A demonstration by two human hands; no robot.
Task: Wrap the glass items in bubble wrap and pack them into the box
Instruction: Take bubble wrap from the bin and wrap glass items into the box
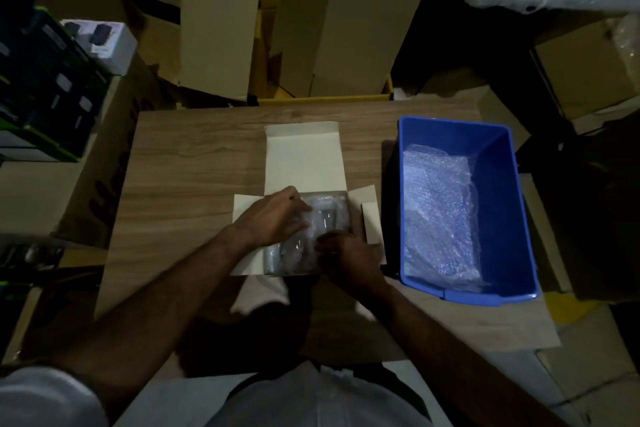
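An open white cardboard box (302, 156) lies on the wooden table, its lid flap folded back and side flaps spread. Inside it sit glass items wrapped in bubble wrap (327, 215). My left hand (273, 218) lies over the left part of the bundle with fingers extended onto the wrap. My right hand (346, 255) is at the box's near right corner, fingers curled at the edge of the wrap; the scene is dim and I cannot tell whether they pinch it.
A blue plastic bin (498, 184) holding loose bubble wrap (440, 211) stands on the table right of the box. Tall cardboard cartons (221, 17) crowd the far edge. Dark crates (45, 87) stack at the left.
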